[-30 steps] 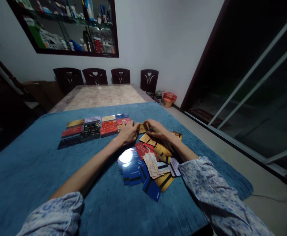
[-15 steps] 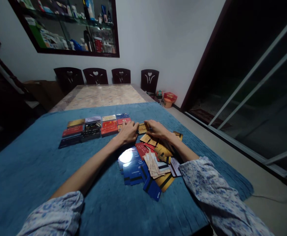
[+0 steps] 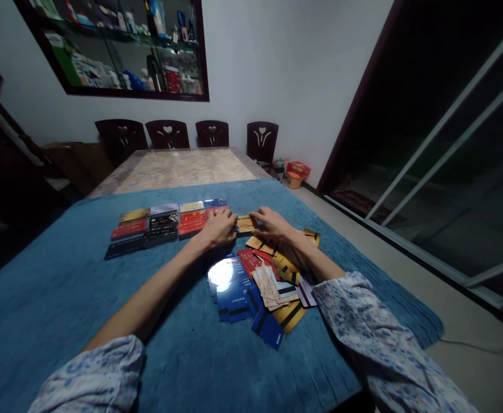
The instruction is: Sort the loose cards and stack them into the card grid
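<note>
While snug between both hands [image 3: 219, 228] [image 3: 273, 223], tan card [image 3: 245, 223]; neat rows [image 3: 160, 228] leftward, loose heap [image 3: 268, 289] nearer.

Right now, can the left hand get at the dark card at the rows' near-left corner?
Probably yes: left hand rests by the rows; nothing covers the dark card.

1. the left hand [image 3: 219, 228] and right hand [image 3: 272, 223] meet over a blue cloth [image 3: 62, 298], fingertips touching a gold card [image 3: 245, 223] between them.
2. neat card rows [image 3: 160, 226] lie just left.
3. a loose card pile [image 3: 260, 281] sprawls nearer the person.
</note>
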The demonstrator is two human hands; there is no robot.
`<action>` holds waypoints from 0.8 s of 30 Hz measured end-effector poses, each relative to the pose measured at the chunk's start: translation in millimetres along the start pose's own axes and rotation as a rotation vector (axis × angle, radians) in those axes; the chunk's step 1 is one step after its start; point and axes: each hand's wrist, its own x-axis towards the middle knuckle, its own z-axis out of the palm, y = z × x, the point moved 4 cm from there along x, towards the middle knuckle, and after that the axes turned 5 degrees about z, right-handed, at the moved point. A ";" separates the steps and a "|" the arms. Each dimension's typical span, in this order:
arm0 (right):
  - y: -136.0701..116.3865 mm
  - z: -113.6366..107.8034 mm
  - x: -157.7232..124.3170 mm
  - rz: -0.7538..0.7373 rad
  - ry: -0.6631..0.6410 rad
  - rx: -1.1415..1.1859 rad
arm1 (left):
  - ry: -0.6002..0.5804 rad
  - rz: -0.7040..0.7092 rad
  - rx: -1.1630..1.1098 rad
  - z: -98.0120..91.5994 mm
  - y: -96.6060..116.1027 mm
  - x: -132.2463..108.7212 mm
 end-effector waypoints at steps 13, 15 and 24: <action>-24.8 -15.6 26.6 -0.055 -0.025 0.047 | 0.021 -0.024 -0.030 -4.7 -30.4 -11.0; -29.5 -18.4 30.2 -0.056 -0.028 0.064 | 0.020 -0.041 -0.037 -5.4 -35.1 -12.5; -46.3 -17.1 48.4 -0.035 -0.120 0.070 | -0.044 -0.111 -0.009 -5.9 -51.3 -18.1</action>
